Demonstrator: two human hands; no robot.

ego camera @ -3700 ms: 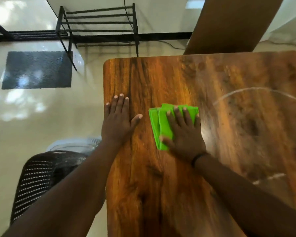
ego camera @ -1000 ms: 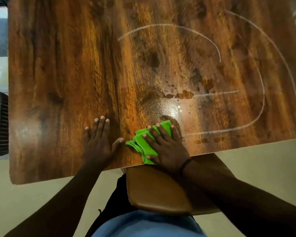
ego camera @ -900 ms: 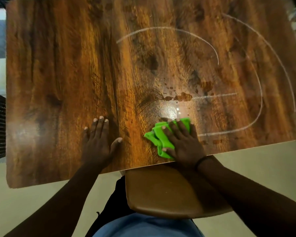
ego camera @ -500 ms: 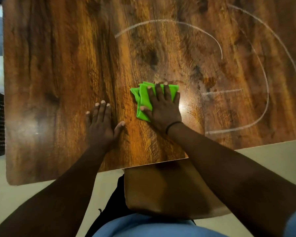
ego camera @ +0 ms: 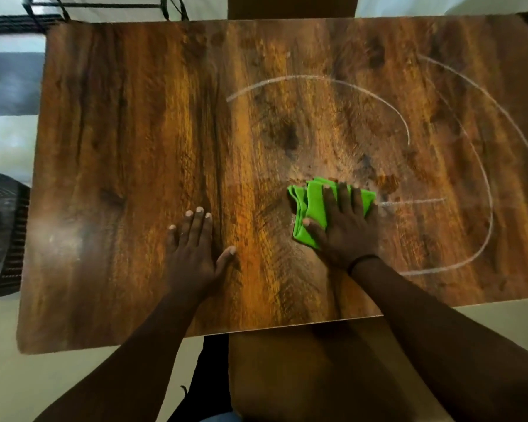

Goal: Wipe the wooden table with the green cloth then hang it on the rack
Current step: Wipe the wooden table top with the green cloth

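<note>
Since half a second ago: your right hand (ego camera: pixel 345 229) has slid the green cloth (ego camera: pixel 313 205) to your right and a little nearer to you, onto the damp blotches around the centre; your left hand (ego camera: pixel 192 251) has kept its place.
Right hand: you press it flat, fingers spread over the folded cloth, palm down. You pin the cloth to the wood rather than pinch it; a dark band sits at the wrist.
Left hand: it lies open and empty on the tabletop (ego camera: pixel 119 178), fingers together and thumb out, and looks like a brace.
Cloth: it is bunched in several folds under your right fingers, with its left edge and near corner showing past them. It is well apart from your left hand, with bare wood between.
Done so far: I judge you to be in the middle of the wipe. The wood near your hands has a wet sheen.
Left on the wood: pale curved streaks (ego camera: pixel 406 126) arc across the right half, and a short straight one runs right from the cloth. A dark blotch (ego camera: pixel 386 181) lies just beyond the cloth's far right corner.
Left of the task: those marks, then the hanging.
Rack: the black metal rack (ego camera: pixel 104 7) stands past the far left edge, well apart from the cloth and only partly in view.
</note>
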